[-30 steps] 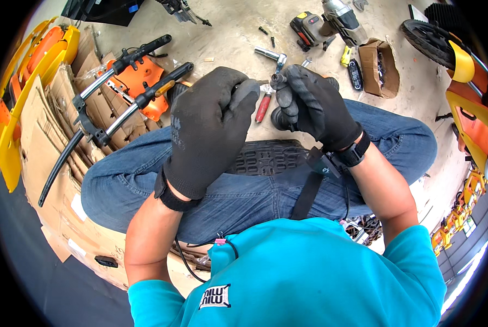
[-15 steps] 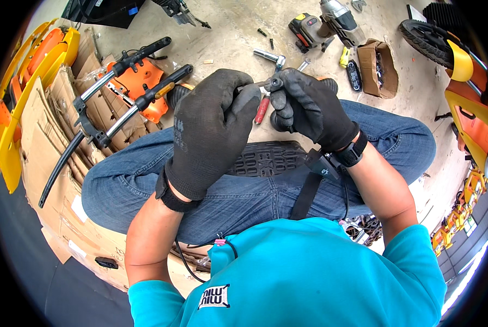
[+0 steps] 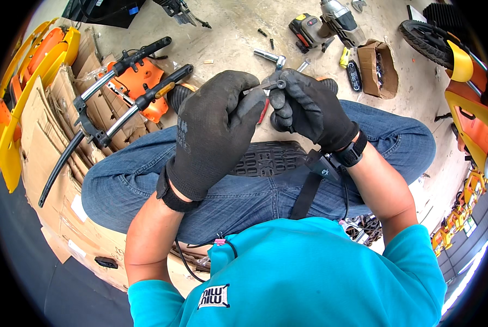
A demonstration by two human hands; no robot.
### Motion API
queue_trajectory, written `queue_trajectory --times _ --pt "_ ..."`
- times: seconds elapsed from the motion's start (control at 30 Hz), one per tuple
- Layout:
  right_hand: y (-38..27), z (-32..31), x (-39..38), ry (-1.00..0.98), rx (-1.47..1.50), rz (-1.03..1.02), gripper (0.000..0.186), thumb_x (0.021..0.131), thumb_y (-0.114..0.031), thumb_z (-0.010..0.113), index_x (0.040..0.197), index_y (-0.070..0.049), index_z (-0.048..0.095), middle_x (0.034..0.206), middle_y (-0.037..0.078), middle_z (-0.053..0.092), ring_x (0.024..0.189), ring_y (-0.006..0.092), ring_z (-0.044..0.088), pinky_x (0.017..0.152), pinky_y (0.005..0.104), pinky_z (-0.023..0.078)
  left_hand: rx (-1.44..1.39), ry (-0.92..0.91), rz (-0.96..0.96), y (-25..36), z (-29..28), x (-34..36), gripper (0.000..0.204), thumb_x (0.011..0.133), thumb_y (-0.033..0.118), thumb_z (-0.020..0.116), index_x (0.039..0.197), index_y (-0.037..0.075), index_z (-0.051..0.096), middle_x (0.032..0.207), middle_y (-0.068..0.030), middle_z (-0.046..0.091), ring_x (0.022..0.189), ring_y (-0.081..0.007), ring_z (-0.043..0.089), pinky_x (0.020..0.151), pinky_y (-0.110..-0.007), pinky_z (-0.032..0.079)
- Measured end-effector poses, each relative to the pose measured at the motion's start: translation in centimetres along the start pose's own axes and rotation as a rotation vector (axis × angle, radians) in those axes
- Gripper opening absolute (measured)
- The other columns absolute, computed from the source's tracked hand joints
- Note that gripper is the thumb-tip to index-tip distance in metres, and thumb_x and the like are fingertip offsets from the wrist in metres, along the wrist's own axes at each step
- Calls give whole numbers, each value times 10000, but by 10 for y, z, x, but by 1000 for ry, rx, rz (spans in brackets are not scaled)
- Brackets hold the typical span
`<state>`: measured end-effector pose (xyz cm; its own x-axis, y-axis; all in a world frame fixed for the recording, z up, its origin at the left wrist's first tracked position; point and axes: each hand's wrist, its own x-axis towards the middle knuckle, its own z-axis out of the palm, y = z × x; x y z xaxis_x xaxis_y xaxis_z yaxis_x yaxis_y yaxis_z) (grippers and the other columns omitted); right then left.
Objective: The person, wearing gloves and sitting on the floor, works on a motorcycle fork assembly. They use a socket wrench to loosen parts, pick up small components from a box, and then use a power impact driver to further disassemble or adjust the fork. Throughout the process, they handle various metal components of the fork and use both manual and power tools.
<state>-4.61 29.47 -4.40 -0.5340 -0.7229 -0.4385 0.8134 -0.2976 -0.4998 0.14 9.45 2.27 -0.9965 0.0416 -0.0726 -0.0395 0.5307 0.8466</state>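
Both my hands wear dark work gloves and meet above my crossed legs. A dark bolt lies between them, its round socket head turned to the right. My left hand is closed in a pinch on the shank end. At the head end, my right hand has thumb and forefinger closed, with the other fingers curled below. Part of the shank is hidden by the left fingers. Just beneath the hands a red-handled tool shows in part on the floor. Beyond them lies a chrome ratchet wrench.
Small black bolts lie farther off. A power wrench and a cardboard box of small parts stand at far right. On the left, a front fork rests over orange panels and flattened cardboard. A wheel is at right.
The bolt has turned, so more of its shank shows and its head sits slightly farther right. My left hand has shifted slightly, covering more of the red handle.
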Motion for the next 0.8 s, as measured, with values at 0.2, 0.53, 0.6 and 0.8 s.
queue_trajectory --times 0.2,0.53,0.6,0.8 --pt "0 2 -2 4 -33 -19 318 1042 -314 425 1111 -39 568 860 26 602 699 90 537 670 252 476 13 28 54 -4 2 0 204 875 127 662 1030 -4 663 926 -128 677 803 -172 660 707 -287 525" --pt "1 0 0 -21 -3 -52 330 1036 -320 440 1145 -34 562 868 28 604 712 97 548 666 265 489 53 22 48 2 1 0 210 863 121 673 1040 6 671 910 -122 678 756 -178 652 672 -289 515" --pt "1 -2 2 -27 8 -49 334 1031 -323 449 1150 -32 561 870 27 604 714 98 550 662 269 494 84 18 57 3 0 -1 206 859 114 671 1031 0 673 896 -124 677 745 -180 651 669 -290 515" --pt "2 -2 3 -33 37 -45 346 1012 -328 493 1154 -19 562 863 24 597 707 101 548 665 276 500 115 13 105 2 0 -2 184 852 91 661 1000 -17 674 858 -131 673 722 -178 646 656 -292 512"
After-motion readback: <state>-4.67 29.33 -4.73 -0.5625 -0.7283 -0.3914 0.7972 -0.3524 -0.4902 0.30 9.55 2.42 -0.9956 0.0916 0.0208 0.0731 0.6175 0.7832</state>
